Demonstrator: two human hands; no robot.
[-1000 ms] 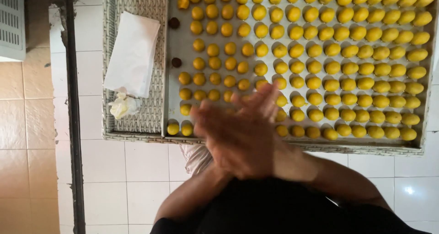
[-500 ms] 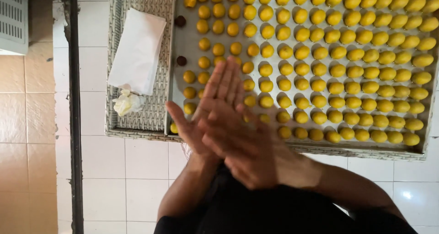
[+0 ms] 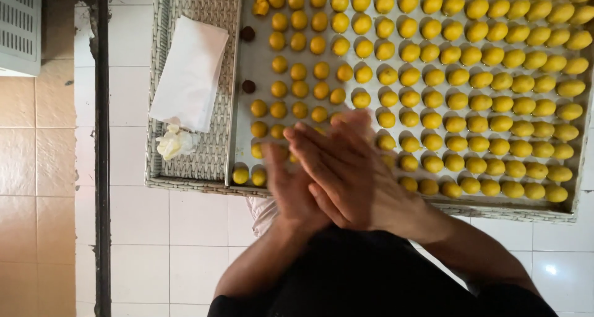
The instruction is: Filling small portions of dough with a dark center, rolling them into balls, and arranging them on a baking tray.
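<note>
My right hand lies flat across my left hand, palms pressed together with fingers straight, just above the near edge of a metal tray. Whatever sits between the palms is hidden. The tray carries several rows of small yellow dough balls. Two dark brown balls rest near its left edge. My hands cover a few yellow balls in the front rows.
The metal tray rests in a woven basket tray, which also holds a folded white paper and a crumpled pale wad. A black pole and a white vented box stand at left over the tiled floor.
My hands have slid against each other. The right hand has moved forward over the left, and the left fingers have drawn back from the tray.
</note>
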